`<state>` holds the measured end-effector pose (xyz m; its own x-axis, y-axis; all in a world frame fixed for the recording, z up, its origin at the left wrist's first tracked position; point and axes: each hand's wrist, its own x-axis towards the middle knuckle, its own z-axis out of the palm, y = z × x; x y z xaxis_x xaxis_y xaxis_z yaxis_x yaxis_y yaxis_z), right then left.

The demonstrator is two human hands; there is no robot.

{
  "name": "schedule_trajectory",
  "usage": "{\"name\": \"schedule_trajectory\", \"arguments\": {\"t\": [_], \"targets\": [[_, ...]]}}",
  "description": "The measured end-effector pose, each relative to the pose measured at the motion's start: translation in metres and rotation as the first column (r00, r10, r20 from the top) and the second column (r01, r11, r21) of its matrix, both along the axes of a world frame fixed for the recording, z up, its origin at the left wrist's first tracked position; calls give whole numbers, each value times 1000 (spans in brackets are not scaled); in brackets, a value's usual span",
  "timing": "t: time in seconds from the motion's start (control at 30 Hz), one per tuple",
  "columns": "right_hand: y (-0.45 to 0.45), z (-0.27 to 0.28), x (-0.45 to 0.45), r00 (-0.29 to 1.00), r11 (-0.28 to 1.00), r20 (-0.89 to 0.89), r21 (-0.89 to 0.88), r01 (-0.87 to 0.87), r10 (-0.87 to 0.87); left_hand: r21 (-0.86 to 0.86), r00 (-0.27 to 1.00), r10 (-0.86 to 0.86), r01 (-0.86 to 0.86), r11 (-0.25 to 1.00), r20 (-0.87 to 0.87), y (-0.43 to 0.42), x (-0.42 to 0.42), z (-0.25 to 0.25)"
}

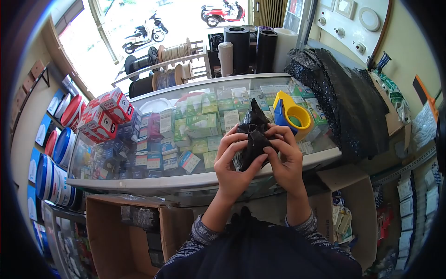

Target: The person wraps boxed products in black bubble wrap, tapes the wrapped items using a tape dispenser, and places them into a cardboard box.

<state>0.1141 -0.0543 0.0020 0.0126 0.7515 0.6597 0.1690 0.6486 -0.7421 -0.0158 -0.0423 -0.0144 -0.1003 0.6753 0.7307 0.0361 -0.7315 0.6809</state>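
Both hands hold a crumpled bundle of black plastic (254,144) above the front edge of a glass counter. My left hand (232,156) grips its left side, fingers curled over the top and thumb at the front. On the right side, my right hand (286,158) pinches the plastic, its thumb close to the left one. A peak of plastic sticks up beyond the fingers. Whatever is inside the bundle, if anything, is hidden. Just past my right hand stands a yellow and blue tape dispenser (297,116).
Inside the glass counter (195,183) lie many small boxes. Red and white bulb boxes (106,114) stand at its left end; black bubble wrap (339,97) drapes over the right. Open cardboard boxes (111,237) sit below. Plastic rolls (237,49) and cable spools (174,51) stand behind.
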Motion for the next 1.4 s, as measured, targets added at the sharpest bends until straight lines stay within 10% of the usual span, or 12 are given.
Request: {"name": "schedule_trajectory", "arguments": {"t": [0.3,0.43,0.73,1.23,1.4], "targets": [[4,2,-8,913,982,-405,-155,-110,38,-152,994,-43,58,987,103,6,5,-1],[10,10,-4,952,978,-305,-203,-58,-7,-195,931,-109,186,963,347,0,11,18],[58,50,29,920,819,72,-487,-304,385,-191,990,-86,106,976,110,3,0,15],[41,54,-1,997,977,71,-213,-23,39,17,961,-33,39,999,-274,10,-11,13],[25,49,3,908,989,406,137,48,-100,36,953,-3,15,999,-302,15,-12,4]]}}
